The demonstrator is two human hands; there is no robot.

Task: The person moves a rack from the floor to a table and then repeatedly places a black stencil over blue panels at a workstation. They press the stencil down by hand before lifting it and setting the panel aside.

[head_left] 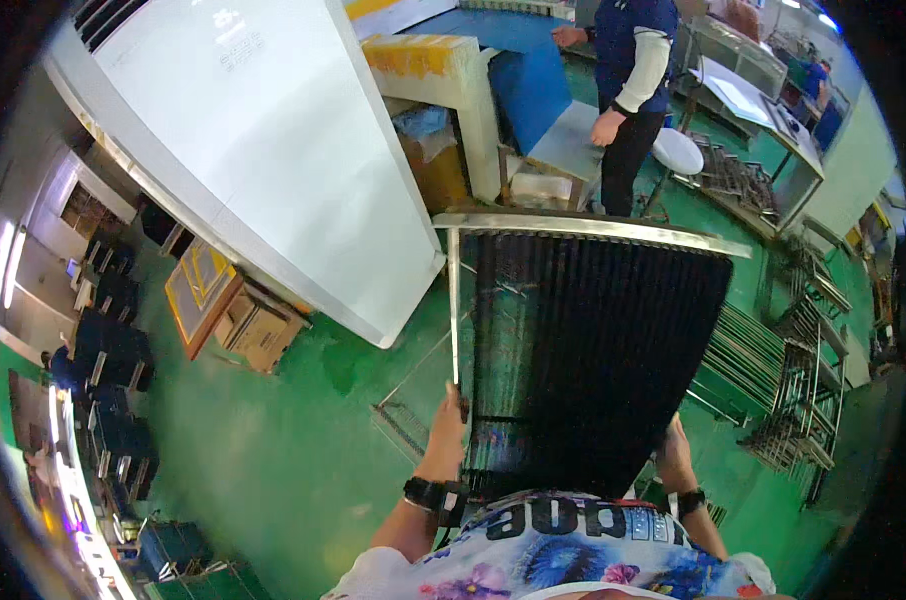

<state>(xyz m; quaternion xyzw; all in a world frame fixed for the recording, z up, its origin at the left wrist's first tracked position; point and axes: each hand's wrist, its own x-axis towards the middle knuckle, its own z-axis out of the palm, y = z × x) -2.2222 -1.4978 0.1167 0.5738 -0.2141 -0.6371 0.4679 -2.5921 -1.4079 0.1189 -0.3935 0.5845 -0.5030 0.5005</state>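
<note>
In front of me stands a metal-framed rack (pixel 593 226) with a stack of dark, closely spaced, ribbed layers (pixel 603 350). I cannot tell whether these layers are trays or sheets. My left hand (pixel 445 435) is closed round the rack's left side, at the lower end of its pale upright bar (pixel 455 310). At the right edge of the dark stack is my right hand (pixel 676 455), its fingers partly hidden behind the rack's side. It appears to grip that side. Both wrists wear dark bands.
A large white panel (pixel 273 160) leans at the left, beside a cardboard box (pixel 261 330). Beyond the rack, another person (pixel 633 70) stands by a blue-topped table (pixel 503 30). Metal racks (pixel 803 370) and a round white stool (pixel 678 152) occupy the right. The floor is green (pixel 243 450).
</note>
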